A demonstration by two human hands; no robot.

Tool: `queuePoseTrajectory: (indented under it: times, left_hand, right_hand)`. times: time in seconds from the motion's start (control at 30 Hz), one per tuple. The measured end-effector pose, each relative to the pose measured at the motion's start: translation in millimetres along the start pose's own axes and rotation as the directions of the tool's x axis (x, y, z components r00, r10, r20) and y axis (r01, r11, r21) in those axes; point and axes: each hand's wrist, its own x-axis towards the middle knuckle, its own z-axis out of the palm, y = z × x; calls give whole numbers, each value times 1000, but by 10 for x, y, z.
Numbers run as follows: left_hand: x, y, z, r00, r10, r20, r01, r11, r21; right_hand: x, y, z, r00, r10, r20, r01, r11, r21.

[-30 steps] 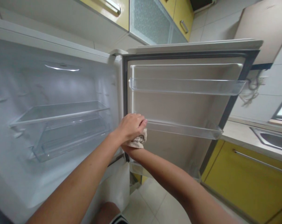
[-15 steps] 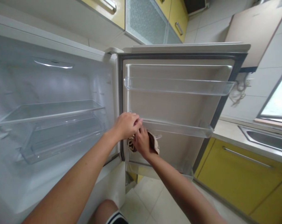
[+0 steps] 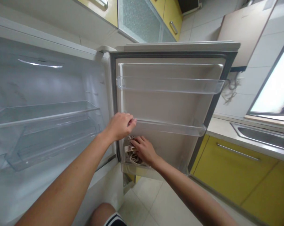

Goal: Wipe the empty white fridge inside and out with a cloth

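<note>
Head camera view: the right hand (image 3: pixel 144 150) lies palm down on a crumpled patterned cloth (image 3: pixel 132 157), fingers stretched across it rather than closed around it. The cloth sits in the bottom bin (image 3: pixel 142 169) of the open fridge door (image 3: pixel 170 106), at the bin's hinge end, and nothing else shows in that bin. The right forearm reaches in from below the door, wrist bent downward.

Just above, the left hand (image 3: pixel 119 125) grips the hinge end of the door's middle shelf (image 3: pixel 170 128), fingers curled over its clear front rail, arm stretched out straight. That shelf holds nothing visible, and neither does the top shelf (image 3: pixel 172 85) higher on the door.

On the hinge side of the door, the fridge cavity stands lit, with a bare glass shelf (image 3: pixel 45 111) over a clear drawer (image 3: pixel 50 141). Past the door's free edge run a pale counter (image 3: pixel 220 128), a steel sink (image 3: pixel 261 136) and yellow cabinet fronts (image 3: pixel 228 169). Below the door, the person's knee (image 3: pixel 104 213) shows over the tiled floor (image 3: pixel 153 201). The left arm crosses in front of the cavity's lower corner.
</note>
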Motion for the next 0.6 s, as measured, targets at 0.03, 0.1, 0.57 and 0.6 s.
queuePoseTrajectory:
  times: [0.03, 0.1, 0.57, 0.6]
  left_hand:
    - [-4, -5, 2, 1000, 7, -3, -7, 1000, 0]
    - [-15, -17, 11, 1000, 18, -12, -18, 1000, -7]
    - [-89, -59, 61, 993, 28, -112, -35, 998, -55]
    - [-91, -64, 66, 993, 31, -116, -37, 998, -56]
  right_hand:
    - [-123, 84, -115, 991, -66, -113, 54, 993, -102]
    - [-476, 315, -369, 937, -175, -301, 83, 952, -296]
    - [-1659, 1114, -1286, 342, 229, -911, -379, 921, 90]
    - [-1642, 1136, -1233, 366, 264, -892, -360, 924, 126]
